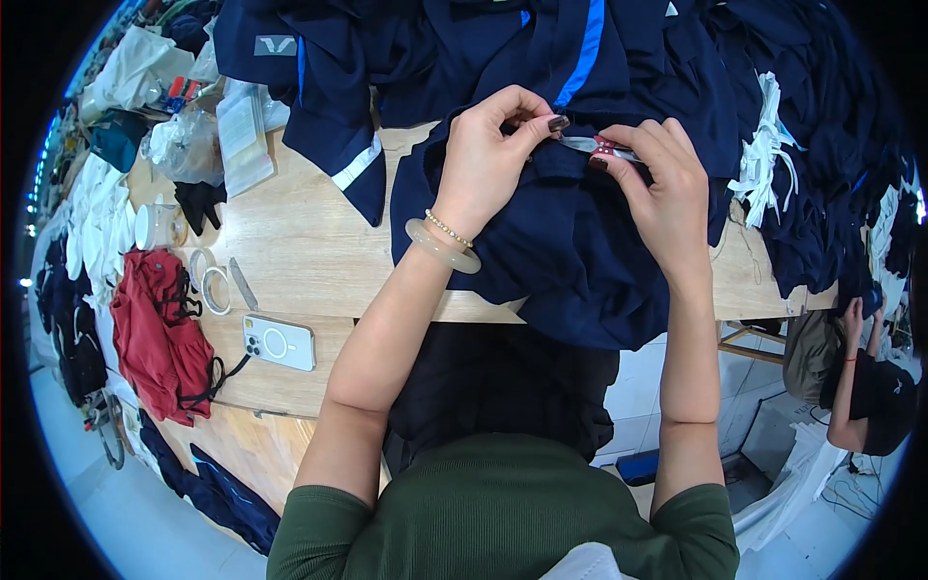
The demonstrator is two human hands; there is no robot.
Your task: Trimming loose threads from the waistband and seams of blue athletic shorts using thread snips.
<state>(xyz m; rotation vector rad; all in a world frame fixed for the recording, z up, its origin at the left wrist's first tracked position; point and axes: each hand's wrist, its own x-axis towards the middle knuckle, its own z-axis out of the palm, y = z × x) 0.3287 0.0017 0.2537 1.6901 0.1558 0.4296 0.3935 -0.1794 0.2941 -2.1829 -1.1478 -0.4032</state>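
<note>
My left hand (490, 155), with a bangle and a beaded bracelet at its wrist, is closed in a pinch at the edge of a navy garment (599, 261). Any thread between its fingertips is too small to make out. Thread snips (582, 144) with pale metal blades and a red, white-dotted part are gripped in my right hand (662, 169). Their blades point left, close to my left fingertips and just over the cloth. The garment lies bunched on the wooden table (290, 227) and hangs over its near edge.
More navy garments (406, 48) with blue stripes pile along the far side. White strips (767, 145) lie at right. At left are a phone (278, 342), tape rolls (215, 288), a knife-like blade (242, 283), red cloth (159, 329) and plastic bags (184, 145). A co-worker (870, 387) sits at far right.
</note>
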